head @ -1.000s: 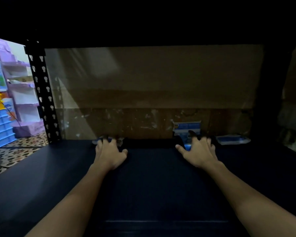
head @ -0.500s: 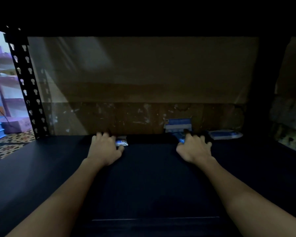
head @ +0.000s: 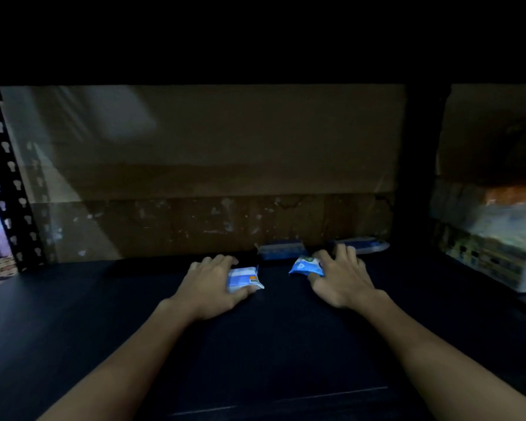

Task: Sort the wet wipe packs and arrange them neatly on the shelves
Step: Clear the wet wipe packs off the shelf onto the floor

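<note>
Four wet wipe packs are showing on the dark shelf (head: 73,329) — one pack under the left hand (head: 244,279), one under the right hand (head: 305,265), and two lying at the back edge (head: 281,252) (head: 363,245). Two hands are reaching in — the left hand (head: 210,284) and the right hand (head: 342,279). One perforated upright post (head: 8,189) is standing at the left.

Dark shelf (head: 73,329) lying bare across its left half and front edge; open reach there. Back panel (head: 195,177) closing off the rear. Two blue packs (head: 281,250) (head: 366,245) sitting against the rear edge right of centre. Slotted post (head: 8,189) standing at the left rear corner. Stacked goods (head: 492,247) crowding the right edge. Upper board hanging low overhead.
</note>
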